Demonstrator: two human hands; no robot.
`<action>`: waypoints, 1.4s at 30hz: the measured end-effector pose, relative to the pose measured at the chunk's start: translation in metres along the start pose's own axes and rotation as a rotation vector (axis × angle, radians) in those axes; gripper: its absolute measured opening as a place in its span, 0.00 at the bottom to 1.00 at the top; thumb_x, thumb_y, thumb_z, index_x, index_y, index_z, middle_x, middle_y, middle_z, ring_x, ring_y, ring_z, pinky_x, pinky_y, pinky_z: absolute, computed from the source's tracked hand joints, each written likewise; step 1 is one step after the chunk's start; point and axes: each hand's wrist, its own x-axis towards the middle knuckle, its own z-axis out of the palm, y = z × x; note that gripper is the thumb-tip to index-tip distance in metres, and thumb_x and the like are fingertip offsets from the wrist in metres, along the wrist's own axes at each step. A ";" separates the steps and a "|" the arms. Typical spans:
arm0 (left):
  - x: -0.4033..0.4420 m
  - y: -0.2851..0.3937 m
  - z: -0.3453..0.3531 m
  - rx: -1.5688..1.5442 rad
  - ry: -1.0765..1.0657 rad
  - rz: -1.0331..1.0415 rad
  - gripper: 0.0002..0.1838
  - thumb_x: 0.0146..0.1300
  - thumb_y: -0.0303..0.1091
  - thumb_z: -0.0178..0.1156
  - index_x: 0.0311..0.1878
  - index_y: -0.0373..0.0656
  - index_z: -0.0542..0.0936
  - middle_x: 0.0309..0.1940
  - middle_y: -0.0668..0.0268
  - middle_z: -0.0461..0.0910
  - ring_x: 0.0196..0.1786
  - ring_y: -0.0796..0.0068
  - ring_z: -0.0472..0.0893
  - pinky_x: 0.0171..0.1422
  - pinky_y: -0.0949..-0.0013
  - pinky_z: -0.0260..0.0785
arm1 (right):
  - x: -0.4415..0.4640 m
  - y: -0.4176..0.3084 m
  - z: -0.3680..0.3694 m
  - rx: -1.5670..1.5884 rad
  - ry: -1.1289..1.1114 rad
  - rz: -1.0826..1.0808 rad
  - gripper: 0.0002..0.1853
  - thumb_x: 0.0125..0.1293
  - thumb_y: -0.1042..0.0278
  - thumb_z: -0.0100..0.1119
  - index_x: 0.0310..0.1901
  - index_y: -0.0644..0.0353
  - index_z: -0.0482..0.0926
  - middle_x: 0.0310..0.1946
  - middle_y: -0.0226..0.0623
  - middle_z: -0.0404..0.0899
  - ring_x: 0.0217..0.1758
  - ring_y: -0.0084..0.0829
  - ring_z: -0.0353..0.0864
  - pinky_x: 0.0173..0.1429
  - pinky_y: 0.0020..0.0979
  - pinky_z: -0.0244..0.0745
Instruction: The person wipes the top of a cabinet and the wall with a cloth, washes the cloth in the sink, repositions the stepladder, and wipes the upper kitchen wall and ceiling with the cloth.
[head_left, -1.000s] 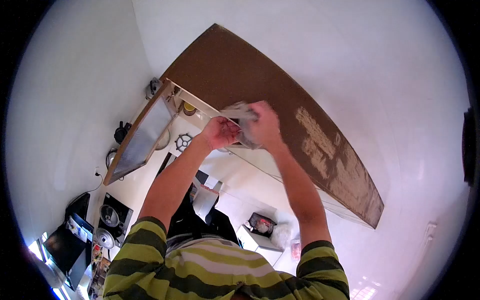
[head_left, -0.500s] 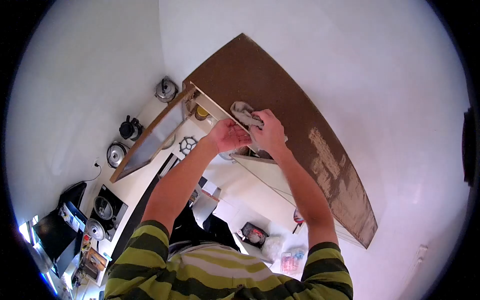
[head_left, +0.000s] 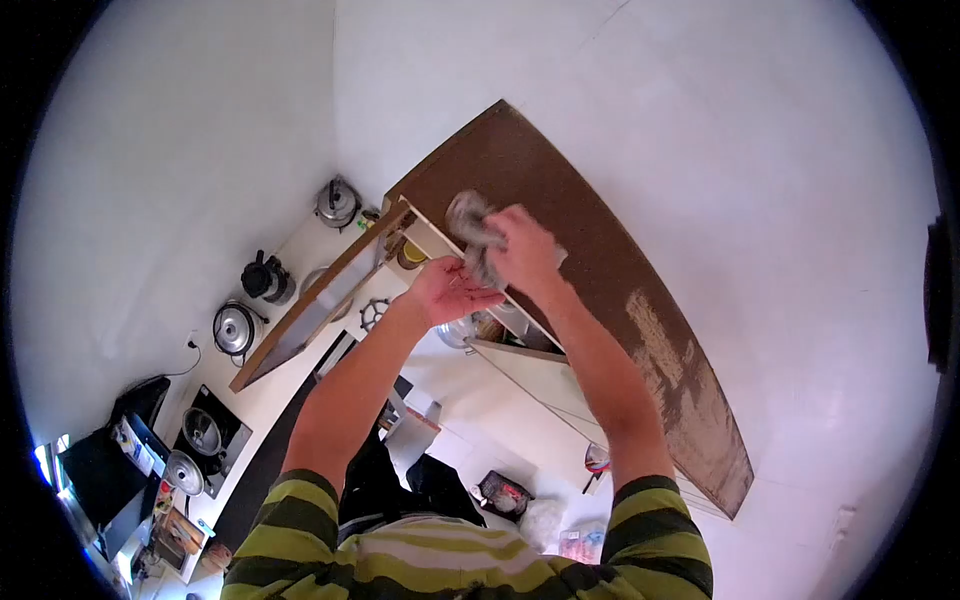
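A crumpled grey-beige cloth (head_left: 467, 218), smeared by motion, is gripped in my right hand (head_left: 524, 250) against the dusty brown top of a wall cabinet (head_left: 560, 190). Cupped with its palm up and fingers stretched out, my left hand (head_left: 450, 292) is at the cabinet's front edge, just below the cloth. It holds nothing that I can see. One framed cabinet door (head_left: 325, 295) hangs open to the left of that hand. A second door (head_left: 530, 375) stands ajar beneath my right forearm. Between them, some of the cabinet's contents show, including a yellow-lidded jar (head_left: 411, 255).
Along the counter at left are a kettle (head_left: 337, 203), a dark-topped pot (head_left: 266, 278), a lidded cooker (head_left: 236, 328) and a stove (head_left: 212, 440). Lighter scraped-looking patches (head_left: 655, 345) mark the cabinet top's right part. A dark crate (head_left: 502, 496) stands on the floor below.
My right hand has swept the cloth up and left across the cabinet top. My left hand stays near the front edge, palm up. The whole view has shifted, with the cabinet now lower.
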 end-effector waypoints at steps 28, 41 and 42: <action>-0.005 0.020 0.001 0.014 -0.003 0.044 0.26 0.74 0.39 0.34 0.59 0.26 0.70 0.63 0.41 0.71 0.67 0.43 0.71 0.76 0.43 0.57 | 0.043 0.034 -0.027 0.117 0.143 -0.193 0.21 0.49 0.84 0.57 0.47 0.54 0.81 0.52 0.38 0.78 0.59 0.42 0.77 0.60 0.40 0.75; 0.000 0.001 0.005 0.058 0.153 0.031 0.24 0.73 0.36 0.35 0.57 0.25 0.71 0.61 0.41 0.71 0.65 0.43 0.72 0.75 0.41 0.61 | -0.017 0.027 -0.011 -0.007 0.313 0.222 0.21 0.54 0.78 0.58 0.52 0.58 0.81 0.52 0.41 0.79 0.56 0.45 0.78 0.61 0.43 0.74; -0.001 0.000 0.001 0.069 0.116 0.047 0.24 0.74 0.37 0.35 0.55 0.26 0.72 0.59 0.39 0.72 0.64 0.43 0.73 0.74 0.41 0.61 | -0.018 0.029 -0.013 -0.029 0.304 0.209 0.22 0.55 0.77 0.58 0.54 0.57 0.80 0.53 0.41 0.78 0.57 0.46 0.78 0.61 0.45 0.74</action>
